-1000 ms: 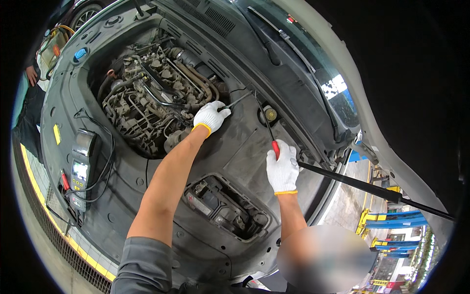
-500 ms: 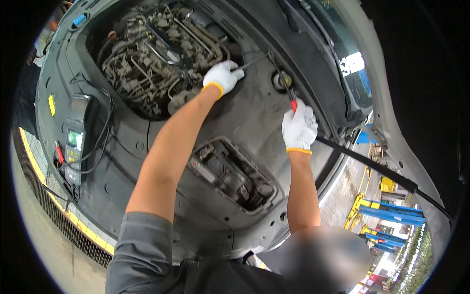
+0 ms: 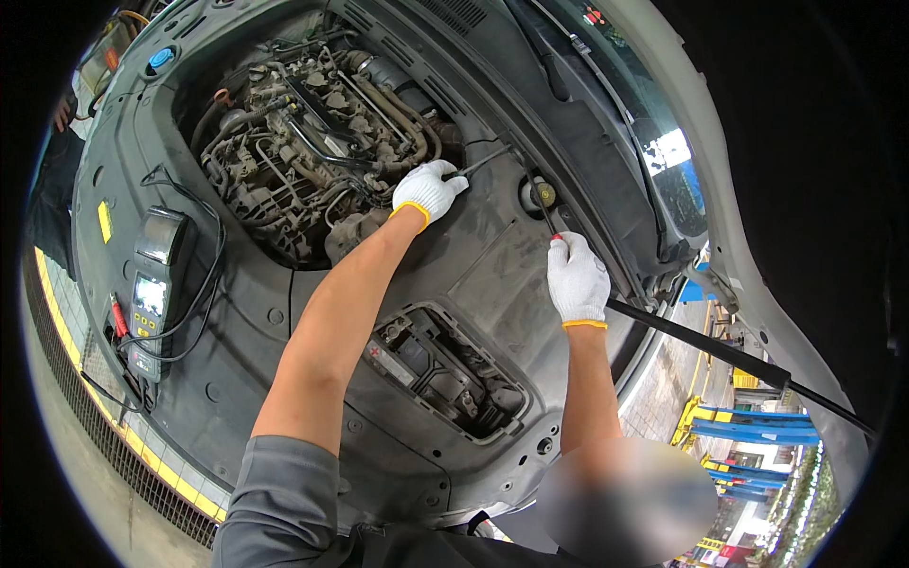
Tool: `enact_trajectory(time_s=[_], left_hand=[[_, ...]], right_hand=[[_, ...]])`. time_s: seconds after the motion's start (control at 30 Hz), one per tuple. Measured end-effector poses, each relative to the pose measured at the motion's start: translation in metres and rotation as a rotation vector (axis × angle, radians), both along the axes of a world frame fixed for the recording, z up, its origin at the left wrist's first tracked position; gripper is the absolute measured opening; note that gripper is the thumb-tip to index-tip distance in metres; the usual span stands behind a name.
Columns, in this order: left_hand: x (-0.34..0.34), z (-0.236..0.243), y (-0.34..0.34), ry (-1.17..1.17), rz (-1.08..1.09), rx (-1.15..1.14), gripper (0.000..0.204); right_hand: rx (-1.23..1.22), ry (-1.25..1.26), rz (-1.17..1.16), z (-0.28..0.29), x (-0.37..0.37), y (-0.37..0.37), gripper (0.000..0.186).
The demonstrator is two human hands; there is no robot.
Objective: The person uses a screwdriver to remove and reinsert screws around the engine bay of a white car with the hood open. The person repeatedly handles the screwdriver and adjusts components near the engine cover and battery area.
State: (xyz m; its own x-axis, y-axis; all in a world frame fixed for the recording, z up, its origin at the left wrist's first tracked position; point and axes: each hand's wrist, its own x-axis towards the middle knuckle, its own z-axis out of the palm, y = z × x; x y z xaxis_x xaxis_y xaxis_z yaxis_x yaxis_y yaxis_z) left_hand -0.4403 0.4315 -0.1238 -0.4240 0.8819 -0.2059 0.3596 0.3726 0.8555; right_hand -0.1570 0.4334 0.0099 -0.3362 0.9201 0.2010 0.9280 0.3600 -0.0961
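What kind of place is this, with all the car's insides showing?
It's probably a car repair workshop. You can see an uncovered engine, a handheld device with a screen, and what look like blue-and-yellow car lifts.

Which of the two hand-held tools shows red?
The right-hand tool: red shows where the right hand grips it. The left-hand tool, in the left hand, shows none.

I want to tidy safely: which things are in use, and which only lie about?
In use:
slim grey rod in white-gloved left hand
thin dark red-handled tool in white-gloved right hand

Seemingly just lying about:
blocky dark handheld tester
narrow red clip-like piece
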Motion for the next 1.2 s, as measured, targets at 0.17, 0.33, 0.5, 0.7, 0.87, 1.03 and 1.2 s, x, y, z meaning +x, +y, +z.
enact_trajectory(time_s=[0.17, 0.33, 0.5, 0.7, 0.87, 1.03, 1.2], left_hand=[[-0.002, -0.007, -0.001, -0.047, 0.003, 0.077, 0.056], [0.004, -0.003, -0.001, -0.008, 0.028, 0.043, 0.055], [0.000, -0.006, 0.003, -0.003, 0.032, 0.050, 0.056], [-0.001, -0.005, 0.002, -0.011, 0.030, 0.057, 0.053], [0.006, -0.006, 0.001, 0.039, 0.054, 0.071, 0.053], [0.015, 0.003, -0.003, 0.040, 0.053, 0.078, 0.051], [0.020, 0.009, -0.002, 0.071, 0.072, 0.076, 0.050]], right_hand=[[0.039, -0.008, 0.007, -0.004, -0.005, -0.003, 0.036], [-0.031, -0.028, -0.050, -0.002, -0.016, -0.007, 0.041], [-0.025, -0.102, -0.058, 0.009, -0.032, -0.008, 0.042], [0.140, -0.191, 0.032, 0.019, -0.040, 0.004, 0.032], [0.061, -0.274, 0.019, 0.057, -0.060, 0.022, 0.037], [-0.092, -0.226, -0.045, 0.096, -0.062, 0.041, 0.038], [0.010, -0.387, -0.058, 0.070, -0.090, 0.004, 0.041]])
